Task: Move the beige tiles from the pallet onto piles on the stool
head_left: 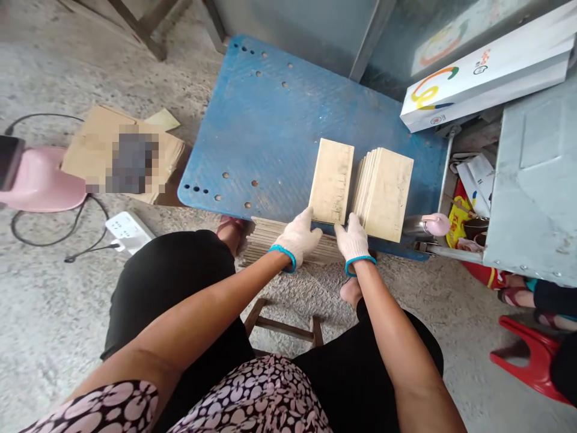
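My left hand [298, 233], in a white knit glove with a blue cuff, is at the near left corner of a thin, light wooden board [332, 180]. At the near right corner of that board is my right hand [352, 239], gloved the same way. Between them my hands hold the board by its near end; the fingertips are partly hidden along its edges. Just to the right, a stack of similar wooden boards [390, 192] leans over in a fanned row on the blue table [270, 132]. More thin boards [265, 243] are piled below the table's near edge.
A metal cabinet with an open drawer [532, 168] borders the table's right, with a white printed box [487, 66] over it. A pink-lidded bottle [436, 225] is near the corner. Left are cardboard [94, 144], a power strip [128, 231] and cables. Another person's feet and a red stool [527, 352] are lower right.
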Demonstrator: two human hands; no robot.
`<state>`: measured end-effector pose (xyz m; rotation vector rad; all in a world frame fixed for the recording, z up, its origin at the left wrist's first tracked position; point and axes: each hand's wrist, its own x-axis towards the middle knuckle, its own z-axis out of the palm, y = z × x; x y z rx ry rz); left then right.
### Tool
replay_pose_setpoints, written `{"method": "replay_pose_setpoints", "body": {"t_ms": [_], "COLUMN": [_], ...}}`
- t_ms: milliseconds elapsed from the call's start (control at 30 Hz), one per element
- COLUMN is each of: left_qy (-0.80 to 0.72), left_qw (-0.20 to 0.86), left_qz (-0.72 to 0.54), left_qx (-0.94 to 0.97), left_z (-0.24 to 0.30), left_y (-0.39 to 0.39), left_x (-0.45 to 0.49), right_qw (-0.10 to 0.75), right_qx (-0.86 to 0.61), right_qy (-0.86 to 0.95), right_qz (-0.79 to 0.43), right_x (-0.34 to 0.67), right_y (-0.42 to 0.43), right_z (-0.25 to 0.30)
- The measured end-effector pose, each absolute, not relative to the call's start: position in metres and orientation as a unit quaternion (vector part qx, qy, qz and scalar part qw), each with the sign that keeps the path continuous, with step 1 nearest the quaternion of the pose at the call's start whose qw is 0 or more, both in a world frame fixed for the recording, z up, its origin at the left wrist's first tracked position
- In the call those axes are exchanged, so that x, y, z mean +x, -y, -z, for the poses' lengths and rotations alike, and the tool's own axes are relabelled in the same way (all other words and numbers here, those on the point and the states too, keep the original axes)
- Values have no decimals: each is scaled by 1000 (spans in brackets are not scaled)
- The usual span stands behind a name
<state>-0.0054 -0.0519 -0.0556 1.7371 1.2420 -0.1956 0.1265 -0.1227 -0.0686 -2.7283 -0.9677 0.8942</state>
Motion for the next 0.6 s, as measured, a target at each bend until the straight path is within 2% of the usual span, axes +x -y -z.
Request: {"method": "replay_pose_setpoints", "body": {"t_ms": [200,367,600], "left_qy": [-545,-543,-555], "left_qw": [531,528,524], "left_qz": [61,11,28], "left_qx": [646,653,645], "left_z": [75,75,70], "left_y": [55,53,47], "left_x": [0,4,4], "right_qw": [70,110,120], "right_qx": [-898,-892,-895], "right_qy": [293,295,291], "right_qz": [-320,-325,-317], "right_x": [131,133,133], "right_y": [116,117,116], "right_z": [78,83,81]}}
